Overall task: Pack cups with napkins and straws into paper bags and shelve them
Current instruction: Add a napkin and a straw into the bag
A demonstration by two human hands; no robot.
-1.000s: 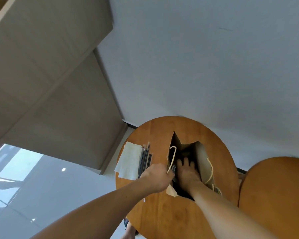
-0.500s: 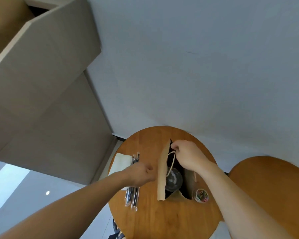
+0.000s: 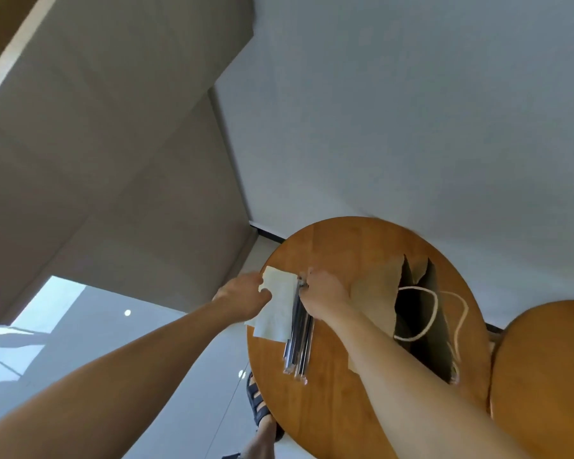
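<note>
Paper bag [image 3: 378, 296] standing open on the round bench [image 3: 328, 246], with the wrapped straws [image 3: 299, 342] just to its left and the napkins [image 3: 279, 313] lying against the straws near the bench edge. The left hand [image 3: 242, 298] pinches the left border of the napkins between thumb and fingers. The right hand [image 3: 323, 293] is curled over the far ends of the straws, pinching there. The step is judged to be the pick-up of one napkin and one straw. The top sheet should be peeled off alone, and a single straw drawn out lengthwise so the bundle is not scattered, before both go into the bag beside the cup. Compared with half a second earlier, the right hand has left the bag rim and crossed to the straws. The left hand has shifted from the straws to the napkins, and the cup then visible inside the bag is now hidden.
</note>
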